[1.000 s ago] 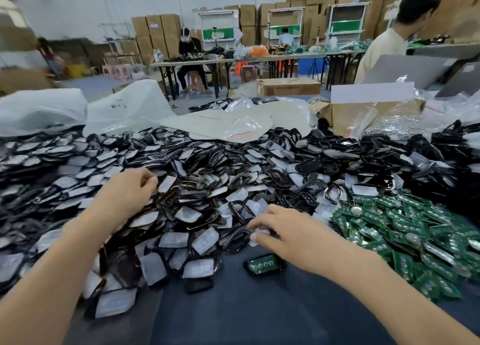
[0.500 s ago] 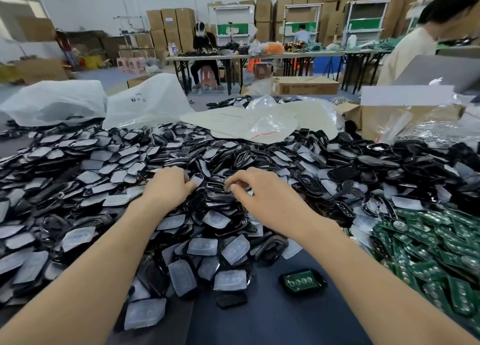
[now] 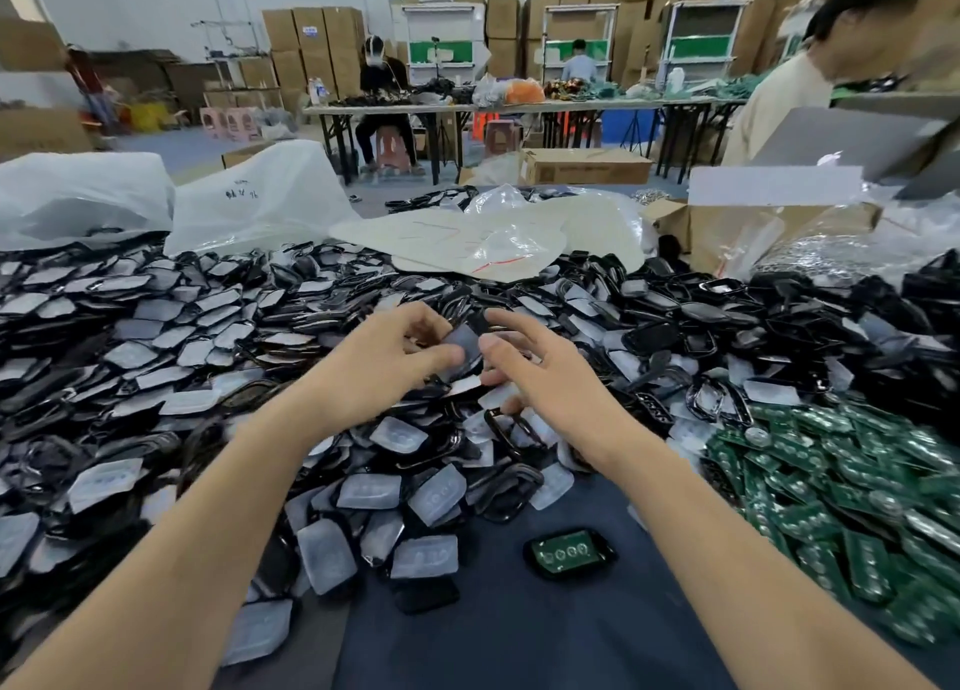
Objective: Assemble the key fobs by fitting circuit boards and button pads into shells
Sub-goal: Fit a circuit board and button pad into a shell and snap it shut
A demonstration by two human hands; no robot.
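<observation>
Both hands have come up out of the heap of shells and pads [image 3: 208,356] and now meet just above it, with one dark shell [image 3: 464,343] raised between them.

The left hand [image 3: 379,356] pinches this shell from its left side, thumb below and fingers [image 3: 415,320] curled over the top. The right hand [image 3: 556,377] is just beside it. Its thumb and forefinger bracket the shell's right edge and its other fingers are spread loose. Motion blur hides whether that hand actually grips the shell or only touches it.

The shell is tilted, with its long axis running from lower left to upper right and its broad face turned towards the camera. It looks dark grey with a dull sheen. It may already carry a translucent pad, but I cannot be sure.

The coming move probably turns on the other half, an open shell with a green circuit board [image 3: 569,553] seated in it. That half lies flat on the dark bench [image 3: 493,637] nearer the person, apart from the heap, with its long axis roughly left to right. It sits inside the line of the right forearm, so the right hand is the nearer one.

Loose circuit boards [image 3: 841,492] are heaped to the right, well apart from the held shell.
</observation>
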